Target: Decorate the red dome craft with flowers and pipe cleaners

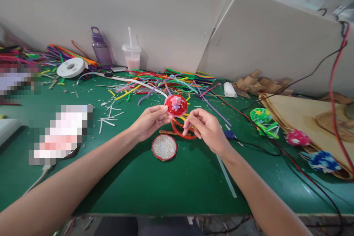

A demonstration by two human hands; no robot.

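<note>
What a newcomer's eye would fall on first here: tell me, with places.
First, the red disc with its pink and purple flowers, held in the left hand mid-view. Behind it, coloured pipe cleaners sprawl in a tangle over the green table. Left of centre, a purple bottle stands near the grey panel.

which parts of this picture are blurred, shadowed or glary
Head view: pixelation hides two patches at left, the larger one lying nearer; head view: a soft shadow darkens the green table beside the left forearm; head view: faint glare shows on the table's right side.
</note>
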